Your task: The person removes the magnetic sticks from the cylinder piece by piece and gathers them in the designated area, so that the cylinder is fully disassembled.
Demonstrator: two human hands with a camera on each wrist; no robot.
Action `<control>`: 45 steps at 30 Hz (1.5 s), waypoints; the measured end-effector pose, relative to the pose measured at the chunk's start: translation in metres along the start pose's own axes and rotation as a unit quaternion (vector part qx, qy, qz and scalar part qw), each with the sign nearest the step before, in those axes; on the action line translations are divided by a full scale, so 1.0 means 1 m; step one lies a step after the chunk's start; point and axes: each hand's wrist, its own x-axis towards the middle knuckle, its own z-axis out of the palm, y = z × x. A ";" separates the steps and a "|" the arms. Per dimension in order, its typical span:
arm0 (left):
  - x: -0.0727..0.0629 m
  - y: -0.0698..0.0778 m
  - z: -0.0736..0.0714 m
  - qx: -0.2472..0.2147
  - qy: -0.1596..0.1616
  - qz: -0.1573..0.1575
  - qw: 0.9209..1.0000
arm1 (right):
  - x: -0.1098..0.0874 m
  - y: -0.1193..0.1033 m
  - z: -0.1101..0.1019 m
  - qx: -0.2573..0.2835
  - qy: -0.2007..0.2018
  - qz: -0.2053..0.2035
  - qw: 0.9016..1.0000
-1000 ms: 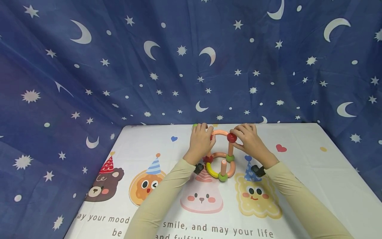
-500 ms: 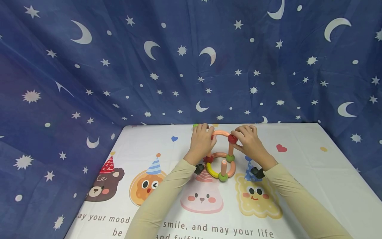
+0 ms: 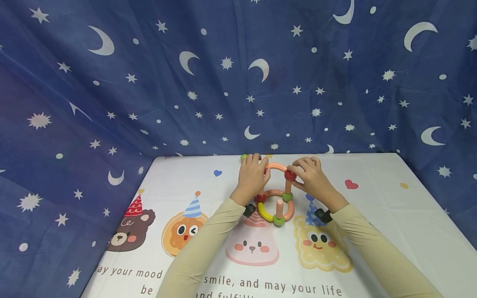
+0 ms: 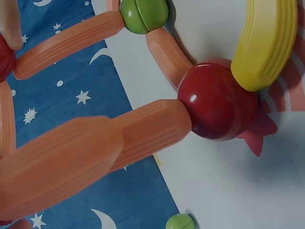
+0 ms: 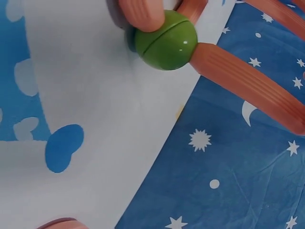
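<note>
A toy frame of ribbed sticks and balls stands on the table in the head view. Its base ring joins curved orange sticks (image 3: 273, 193) and a yellow curved stick (image 3: 264, 214) with a lower red ball (image 3: 261, 198) and green balls (image 3: 278, 221). Two orange uprights carry an orange arch (image 3: 276, 165) between two upper red balls. My left hand (image 3: 251, 177) grips the upper left ball, mostly hidden by its fingers. With thumb and fingers my right hand (image 3: 312, 179) pinches the upper right red ball (image 3: 290, 176). A third orange upright (image 3: 279, 208) at the front has a bare top.
A loose green ball (image 3: 244, 157) lies behind my left hand near the table's back edge. A blue curtain (image 3: 223, 82) with moons and stars hangs behind and at the left. The white tablecloth (image 3: 376, 194) bears printed cartoon figures and lettering.
My right hand and the upper right red ball have sunk very slightly. The left hand and the base ring hold nearly still.
</note>
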 end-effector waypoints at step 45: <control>0.000 0.002 0.006 -0.001 0.029 0.013 0.999 | 0.008 0.002 -0.007 -0.024 0.030 0.064 0.997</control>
